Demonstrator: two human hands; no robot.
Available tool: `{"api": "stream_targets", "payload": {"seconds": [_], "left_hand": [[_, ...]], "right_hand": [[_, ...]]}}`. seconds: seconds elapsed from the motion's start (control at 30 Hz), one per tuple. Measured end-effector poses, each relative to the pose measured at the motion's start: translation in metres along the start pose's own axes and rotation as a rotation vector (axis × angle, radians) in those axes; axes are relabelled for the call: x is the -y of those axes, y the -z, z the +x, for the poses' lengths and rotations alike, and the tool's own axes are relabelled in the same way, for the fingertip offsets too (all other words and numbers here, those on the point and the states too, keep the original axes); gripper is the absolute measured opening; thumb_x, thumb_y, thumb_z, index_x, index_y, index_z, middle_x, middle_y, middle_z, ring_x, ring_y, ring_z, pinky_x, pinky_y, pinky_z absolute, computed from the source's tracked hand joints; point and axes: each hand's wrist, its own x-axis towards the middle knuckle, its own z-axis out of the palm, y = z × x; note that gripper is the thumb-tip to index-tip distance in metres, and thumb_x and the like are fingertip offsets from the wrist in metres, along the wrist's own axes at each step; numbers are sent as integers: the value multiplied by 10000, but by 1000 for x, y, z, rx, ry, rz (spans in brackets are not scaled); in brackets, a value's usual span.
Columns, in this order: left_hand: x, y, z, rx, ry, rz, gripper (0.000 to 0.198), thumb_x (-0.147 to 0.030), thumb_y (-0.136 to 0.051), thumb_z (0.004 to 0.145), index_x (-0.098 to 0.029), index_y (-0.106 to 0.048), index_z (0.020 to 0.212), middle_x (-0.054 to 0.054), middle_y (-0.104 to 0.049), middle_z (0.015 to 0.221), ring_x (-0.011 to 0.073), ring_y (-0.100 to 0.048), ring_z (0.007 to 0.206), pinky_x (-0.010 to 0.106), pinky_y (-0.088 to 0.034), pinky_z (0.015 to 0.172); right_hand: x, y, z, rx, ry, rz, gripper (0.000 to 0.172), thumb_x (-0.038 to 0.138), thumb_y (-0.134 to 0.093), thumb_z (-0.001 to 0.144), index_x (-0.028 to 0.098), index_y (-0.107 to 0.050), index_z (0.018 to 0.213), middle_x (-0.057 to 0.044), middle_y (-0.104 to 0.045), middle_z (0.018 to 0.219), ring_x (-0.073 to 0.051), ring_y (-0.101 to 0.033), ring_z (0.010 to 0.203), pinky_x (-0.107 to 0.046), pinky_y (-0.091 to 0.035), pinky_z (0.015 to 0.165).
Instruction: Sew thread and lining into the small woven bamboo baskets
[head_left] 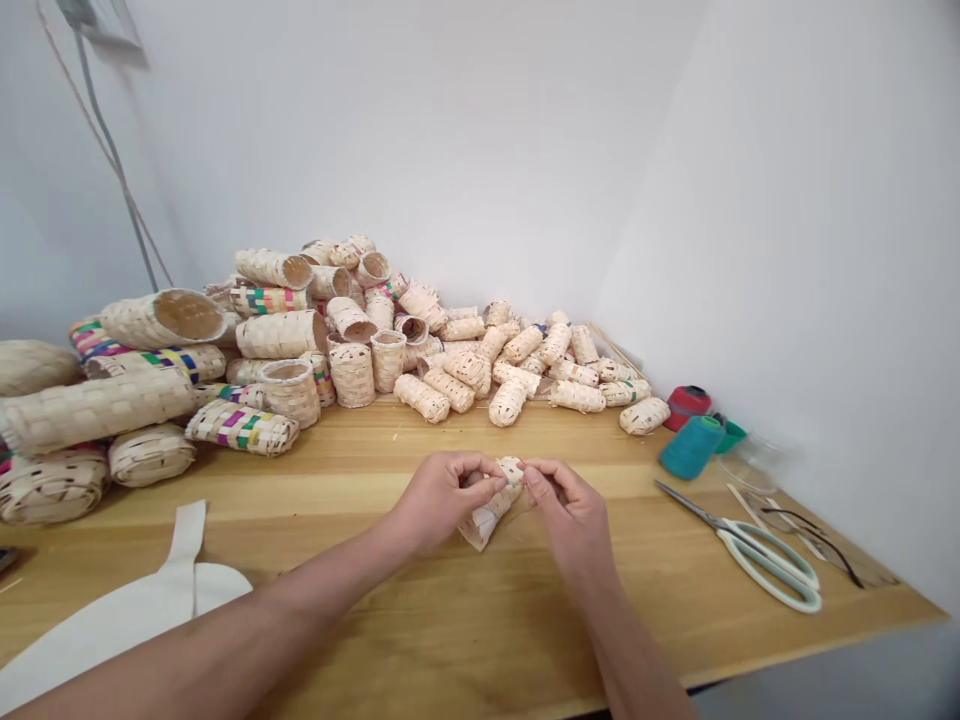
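Head view shows the left hand [442,500] and right hand [566,515] held close together above a wooden table [450,640], with thumbs and fingers curled inward and pressed toward each other. Both are pinching a small, pale woven piece [487,520] that sits between them. Its upper end is gripped, while its lower end angles out below the grip toward the person. The fingers hide exactly how the strips cross at the pinch. Even pressure from both sides, kept close to the weave, looks like the best way to stop such thin strips from springing loose. Beyond the grip, a heap of small woven baskets [352,375] stands and lies in a jumble, many with open mouths and no contents showing. Farther left of the grip lie larger woven tubes [163,318], some with colored bands. To the right of the grip are a teal thread cone [691,447], a red spool [688,405], and a clear plastic container [750,462], whose contents cannot be made out, with white-handled scissors [765,565] nearer the person. A white cutout [127,620] lies below and left of the grip.
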Motion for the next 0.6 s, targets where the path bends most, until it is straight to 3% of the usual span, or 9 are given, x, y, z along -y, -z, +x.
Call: {"api": "stream_targets", "payload": {"seconds": [0.17,0.6], "left_hand": [[-4,0,-1,-7,14,67,264,-371,-611,719,-116,-677,732,-47,-409,505,77,-287,494,206,-189,476],[-2,3,0,1,-48,126,212,-316,-596,737,-149,-726,726,-30,-517,511,81,-332,464,209,-227,457]], "right_hand": [[-1,0,-2,-11,50,-27,199,344,-559,837,196,-691,852,-18,-654,793,-162,-568,728,-260,-441,674],[2,2,-7,-6,104,4,148,313,-574,840,218,-687,846,-15,-642,807,-157,-571,728,-263,-461,680]]}}
